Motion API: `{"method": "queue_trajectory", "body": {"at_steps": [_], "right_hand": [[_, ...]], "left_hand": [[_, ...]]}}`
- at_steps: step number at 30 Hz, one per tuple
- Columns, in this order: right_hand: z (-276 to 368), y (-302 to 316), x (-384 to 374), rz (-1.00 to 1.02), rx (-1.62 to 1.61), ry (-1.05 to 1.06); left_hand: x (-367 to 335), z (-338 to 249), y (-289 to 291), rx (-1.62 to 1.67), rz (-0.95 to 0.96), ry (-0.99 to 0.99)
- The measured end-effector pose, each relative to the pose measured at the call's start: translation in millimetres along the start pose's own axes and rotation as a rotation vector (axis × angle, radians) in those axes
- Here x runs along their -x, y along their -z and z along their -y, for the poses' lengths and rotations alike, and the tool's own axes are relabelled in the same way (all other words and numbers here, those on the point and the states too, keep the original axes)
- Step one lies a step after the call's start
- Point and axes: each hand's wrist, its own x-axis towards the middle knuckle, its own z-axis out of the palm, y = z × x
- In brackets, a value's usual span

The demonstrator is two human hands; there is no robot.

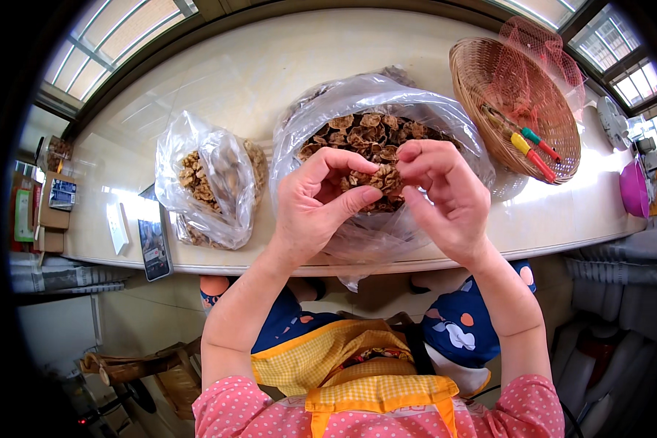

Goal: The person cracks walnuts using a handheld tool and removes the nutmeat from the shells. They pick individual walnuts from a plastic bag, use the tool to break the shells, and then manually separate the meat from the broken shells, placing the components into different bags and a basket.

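Note:
A walnut kernel (pixel 384 177) is pinched between the thumb and fingers of my left hand (pixel 320 197). My right hand (pixel 449 196) comes up to its other side, with thumb and forefinger close to the nut and a small gap between them; whether they touch it I cannot tell. Both hands are over a big clear plastic bag (pixel 306 120), whose mouth gapes and shows many brown walnut shells (pixel 369 135). Left of it stands a smaller clear plastic bag (pixel 233 157) with pale walnut kernels (pixel 196 179) in it.
At the right, a wicker basket (pixel 482 66) is tilted, holding pliers with red and yellow handles (pixel 531 153) and a red mesh net (pixel 525 58). A phone (pixel 153 244) leans near the table's left front edge. A magenta basin (pixel 634 190) is at the far right.

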Motion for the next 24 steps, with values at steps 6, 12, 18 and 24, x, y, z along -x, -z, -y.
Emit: {"method": "queue_trajectory", "body": {"at_steps": [6,12,18,24], "right_hand": [[7,2,4,0.016,-0.136,-0.315],[14,8,-2,-0.014,-0.280,-0.488],[12,5,-2,-0.148,-0.316,-0.443],[14,6,0,0.075,-0.146,-0.347]], "left_hand": [[2,1,-5,-0.015,0.051,-0.043],[3,0,-5,-0.064,0.059,-0.082],[3,-1,-6,-0.027,0.033,-0.073],[1,1,-1,-0.108,0.090,-0.195]]}}
